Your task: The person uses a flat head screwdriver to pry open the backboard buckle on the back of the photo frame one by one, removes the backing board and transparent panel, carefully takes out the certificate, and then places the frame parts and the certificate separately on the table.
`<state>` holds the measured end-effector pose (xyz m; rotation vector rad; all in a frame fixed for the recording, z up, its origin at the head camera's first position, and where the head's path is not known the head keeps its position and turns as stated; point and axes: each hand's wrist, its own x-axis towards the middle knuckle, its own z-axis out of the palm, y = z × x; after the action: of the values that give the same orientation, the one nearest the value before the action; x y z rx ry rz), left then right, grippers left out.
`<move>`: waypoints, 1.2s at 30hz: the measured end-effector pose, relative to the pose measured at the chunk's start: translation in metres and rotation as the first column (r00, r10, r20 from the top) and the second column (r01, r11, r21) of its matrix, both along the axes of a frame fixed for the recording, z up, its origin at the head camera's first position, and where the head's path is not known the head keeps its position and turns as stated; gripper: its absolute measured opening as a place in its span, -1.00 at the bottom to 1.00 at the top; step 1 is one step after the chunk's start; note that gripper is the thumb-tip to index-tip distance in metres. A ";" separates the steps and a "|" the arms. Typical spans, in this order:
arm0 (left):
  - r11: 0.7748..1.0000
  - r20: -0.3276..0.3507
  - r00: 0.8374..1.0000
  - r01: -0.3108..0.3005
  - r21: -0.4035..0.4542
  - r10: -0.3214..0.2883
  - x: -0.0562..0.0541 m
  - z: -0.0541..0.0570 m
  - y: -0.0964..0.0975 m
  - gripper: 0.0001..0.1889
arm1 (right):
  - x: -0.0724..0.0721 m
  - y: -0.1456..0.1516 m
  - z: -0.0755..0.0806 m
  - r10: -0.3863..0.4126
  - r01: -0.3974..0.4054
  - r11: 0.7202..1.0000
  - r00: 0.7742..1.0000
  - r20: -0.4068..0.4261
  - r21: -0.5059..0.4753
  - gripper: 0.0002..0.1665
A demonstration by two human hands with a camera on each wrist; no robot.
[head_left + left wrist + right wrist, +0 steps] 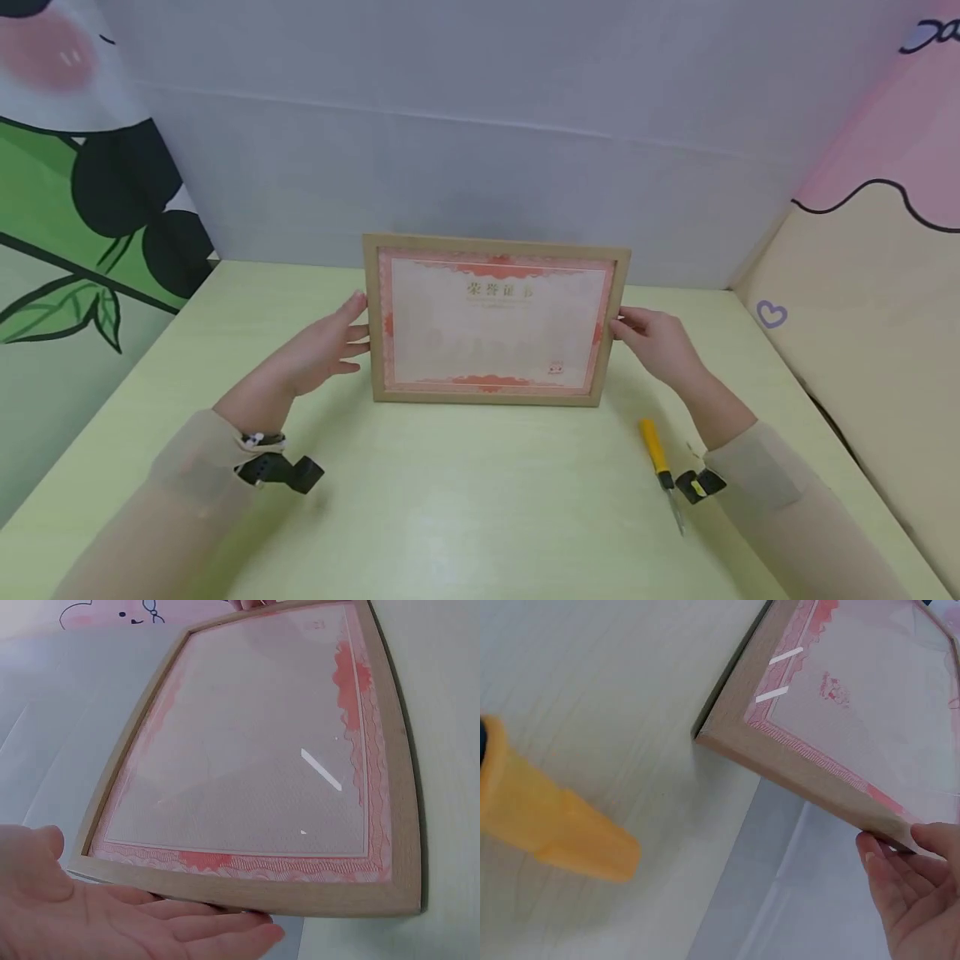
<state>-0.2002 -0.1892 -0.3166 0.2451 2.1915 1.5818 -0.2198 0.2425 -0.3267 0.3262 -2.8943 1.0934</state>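
A wooden picture frame [486, 402] stands upright on the table, holding a red-bordered certificate [487, 333] behind a shiny clear front. My left hand [321, 346] touches the frame's left edge with its fingers extended; in the left wrist view the left hand [150, 922] lies along that side, palm showing. At the opposite edge, my right hand [656, 342] pinches the frame between thumb and fingers, as the right wrist view shows with the right hand [922, 892] at the wooden border [795, 769]. The frame's back is hidden.
A screwdriver with a yellow handle [652, 443] lies on the table [450, 508], beside my right wrist. Behind the picture frame rises a grey-white panel [450, 167]. Painted panels [862, 333] stand at both sides.
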 end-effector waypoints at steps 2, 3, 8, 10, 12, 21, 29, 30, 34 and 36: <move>0.999 0.023 1.000 0.001 0.042 -0.002 0.001 0.003 0.002 -0.19 | 0.003 -0.003 0.004 0.002 -0.002 1.000 1.000 0.030 -0.003 -0.53; 0.998 0.028 1.000 0.004 0.061 -0.006 0.002 0.004 0.003 -0.18 | 0.004 -0.005 0.006 0.002 -0.002 1.000 0.999 0.045 -0.004 -0.53; 0.993 0.032 0.999 0.001 0.116 -0.005 0.003 0.005 0.005 -0.16 | 0.007 -0.009 0.010 -0.006 0.007 1.000 0.996 0.084 -0.013 -0.54; 0.991 0.030 1.000 -0.003 0.132 -0.001 0.004 0.005 0.006 -0.18 | 0.008 -0.009 0.011 -0.004 0.006 1.000 0.996 0.088 -0.022 -0.54; 0.989 0.030 1.000 -0.007 0.147 0.003 0.004 0.005 0.008 -0.17 | 0.010 -0.008 0.011 0.000 0.002 1.000 0.997 0.083 -0.021 -0.54; 0.979 -0.005 1.000 0.005 0.203 -0.004 0.008 0.005 0.015 -0.11 | 0.016 -0.004 0.017 -0.004 0.005 0.999 0.999 0.036 -0.038 -0.52; 0.970 -0.035 0.999 -0.010 0.243 0.019 0.007 -0.003 0.019 -0.09 | 0.017 -0.004 0.012 -0.012 0.017 0.993 0.999 0.041 -0.117 -0.50; 0.969 -0.041 0.999 -0.015 0.247 0.026 0.006 -0.004 0.020 -0.09 | 0.018 -0.004 0.012 -0.014 0.020 0.992 0.999 0.043 -0.128 -0.50; 0.965 -0.072 0.996 -0.029 0.262 0.049 0.005 -0.009 0.022 -0.10 | 0.019 -0.004 0.011 -0.022 0.032 0.985 0.998 0.056 -0.167 -0.48; 0.963 -0.087 0.995 -0.032 0.268 0.057 0.005 -0.011 0.023 -0.12 | 0.020 -0.004 0.011 -0.026 0.036 0.982 0.998 0.060 -0.184 -0.48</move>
<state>-0.1956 -0.1659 -0.3279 0.3585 2.0599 1.9272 -0.2000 0.2390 -0.3159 0.2457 -2.8054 1.3751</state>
